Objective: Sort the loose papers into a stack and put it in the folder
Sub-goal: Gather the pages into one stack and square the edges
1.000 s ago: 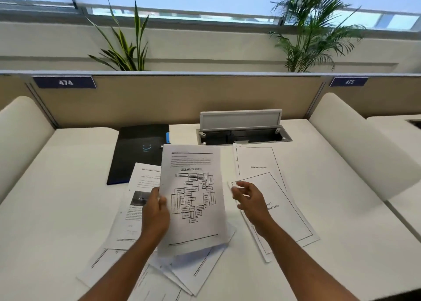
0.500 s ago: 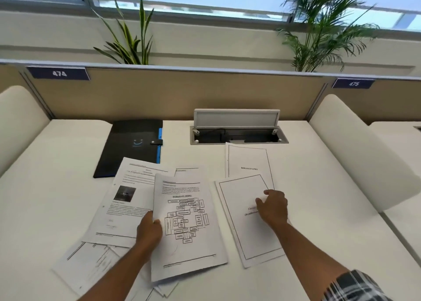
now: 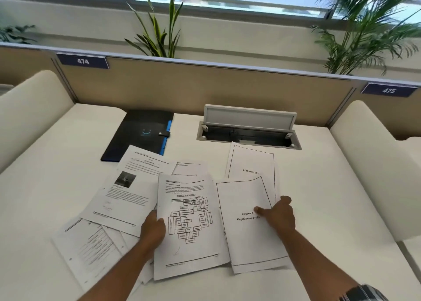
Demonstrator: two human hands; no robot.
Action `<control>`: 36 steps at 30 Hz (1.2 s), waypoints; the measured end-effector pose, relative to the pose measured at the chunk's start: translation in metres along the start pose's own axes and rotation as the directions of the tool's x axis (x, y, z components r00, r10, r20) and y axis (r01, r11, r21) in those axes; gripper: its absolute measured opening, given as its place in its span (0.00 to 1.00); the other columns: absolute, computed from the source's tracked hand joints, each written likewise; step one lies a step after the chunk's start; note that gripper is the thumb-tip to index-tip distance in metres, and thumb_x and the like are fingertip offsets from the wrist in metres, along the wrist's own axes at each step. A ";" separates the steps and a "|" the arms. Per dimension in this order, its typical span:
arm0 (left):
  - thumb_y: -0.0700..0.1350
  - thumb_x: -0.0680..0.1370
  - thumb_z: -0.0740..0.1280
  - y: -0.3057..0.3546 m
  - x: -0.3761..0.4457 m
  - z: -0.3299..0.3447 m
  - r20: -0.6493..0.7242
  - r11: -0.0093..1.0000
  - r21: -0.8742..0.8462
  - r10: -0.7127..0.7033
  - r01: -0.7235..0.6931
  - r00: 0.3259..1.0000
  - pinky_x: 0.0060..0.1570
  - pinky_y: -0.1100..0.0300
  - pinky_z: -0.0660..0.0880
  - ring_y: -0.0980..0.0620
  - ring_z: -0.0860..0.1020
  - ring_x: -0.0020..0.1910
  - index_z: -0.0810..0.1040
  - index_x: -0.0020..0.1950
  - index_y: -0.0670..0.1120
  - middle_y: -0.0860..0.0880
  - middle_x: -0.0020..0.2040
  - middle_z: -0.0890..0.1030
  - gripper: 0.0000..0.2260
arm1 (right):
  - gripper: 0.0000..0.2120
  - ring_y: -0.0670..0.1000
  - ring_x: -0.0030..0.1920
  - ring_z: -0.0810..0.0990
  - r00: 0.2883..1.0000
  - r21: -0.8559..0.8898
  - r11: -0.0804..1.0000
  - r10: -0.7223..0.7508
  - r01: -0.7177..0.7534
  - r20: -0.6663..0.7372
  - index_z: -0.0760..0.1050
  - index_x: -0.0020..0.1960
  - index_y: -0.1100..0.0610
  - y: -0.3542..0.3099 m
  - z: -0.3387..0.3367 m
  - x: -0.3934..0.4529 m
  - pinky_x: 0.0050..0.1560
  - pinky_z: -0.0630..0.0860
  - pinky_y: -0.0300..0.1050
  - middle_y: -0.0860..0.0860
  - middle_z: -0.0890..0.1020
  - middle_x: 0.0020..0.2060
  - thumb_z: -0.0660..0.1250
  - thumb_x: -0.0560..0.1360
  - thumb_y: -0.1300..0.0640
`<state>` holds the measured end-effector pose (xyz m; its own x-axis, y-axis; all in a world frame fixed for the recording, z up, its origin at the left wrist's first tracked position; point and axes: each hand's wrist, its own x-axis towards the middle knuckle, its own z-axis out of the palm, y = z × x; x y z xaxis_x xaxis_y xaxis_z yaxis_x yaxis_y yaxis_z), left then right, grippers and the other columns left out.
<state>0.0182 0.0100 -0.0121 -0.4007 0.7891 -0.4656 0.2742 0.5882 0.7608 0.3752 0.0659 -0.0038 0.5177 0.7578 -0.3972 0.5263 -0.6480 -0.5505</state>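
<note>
Loose printed papers lie spread over the white desk point(image 3: 319, 186). My left hand point(image 3: 152, 229) grips the left edge of a workflow-diagram sheet point(image 3: 189, 223), held just above other pages. My right hand point(image 3: 278, 214) pinches the right edge of the "Chapter 2" sheet point(image 3: 246, 227), whose top corner curls up off the desk. A "Bibliography" page point(image 3: 250, 164) lies partly under it. A page with a photo point(image 3: 129, 191) and several more pages point(image 3: 91, 250) lie to the left. The closed black folder point(image 3: 139, 134) with a blue spine lies at the back left.
An open cable hatch point(image 3: 248, 130) with a raised lid sits in the desk behind the papers. A beige partition point(image 3: 205, 89) closes the far side, and padded dividers point(image 3: 376, 164) rise at both sides. Plants point(image 3: 159, 34) stand behind the partition.
The diagram sheet in my left hand has come down from upright to low over the pile. My right hand reached to the "Chapter 2" sheet and took hold of its right edge, lifting it.
</note>
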 end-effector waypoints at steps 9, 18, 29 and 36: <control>0.39 0.80 0.55 0.010 -0.007 0.006 0.010 0.999 0.029 0.022 -0.022 1.000 0.62 0.49 0.74 0.41 0.76 0.61 0.67 0.75 0.49 0.43 0.66 0.77 0.23 | 0.10 0.62 0.51 0.87 0.957 0.433 0.901 -0.147 0.026 0.249 0.84 0.55 0.60 0.008 -0.021 0.022 0.59 0.82 0.65 0.59 0.89 0.49 0.77 0.74 0.59; 0.38 0.81 0.55 0.010 -0.007 0.000 -0.008 0.999 0.040 0.028 -0.028 1.000 0.57 0.55 0.71 0.43 0.75 0.60 0.67 0.74 0.45 0.43 0.68 0.76 0.21 | 0.16 0.67 0.55 0.86 0.922 0.652 0.756 -0.208 -0.060 0.326 0.82 0.59 0.66 0.005 -0.046 0.035 0.61 0.80 0.68 0.65 0.87 0.53 0.76 0.75 0.58; 0.41 0.83 0.56 0.012 -0.013 0.029 0.037 0.999 -0.037 -0.024 0.025 0.999 0.66 0.47 0.71 0.40 0.74 0.65 0.69 0.73 0.42 0.41 0.68 0.75 0.18 | 0.16 0.61 0.44 0.89 0.905 0.633 0.769 -0.205 -0.086 0.372 0.85 0.51 0.66 -0.014 0.032 -0.039 0.44 0.86 0.53 0.61 0.89 0.44 0.83 0.67 0.59; 0.54 0.79 0.67 0.016 -0.019 0.029 0.088 0.989 -0.125 0.091 -0.079 0.992 0.56 0.56 0.73 0.47 0.78 0.57 0.74 0.67 0.46 0.49 0.60 0.80 0.19 | 0.18 0.55 0.48 0.87 0.950 0.458 0.889 -0.156 0.014 0.272 0.85 0.50 0.56 -0.025 0.066 -0.061 0.54 0.84 0.52 0.51 0.88 0.45 0.80 0.70 0.44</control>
<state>0.0554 0.0092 -0.0036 -0.2955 0.8518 -0.4326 0.1939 0.4969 0.8459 0.2862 0.0411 -0.0147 0.2259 0.8411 -0.4915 0.1660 -0.5304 -0.8313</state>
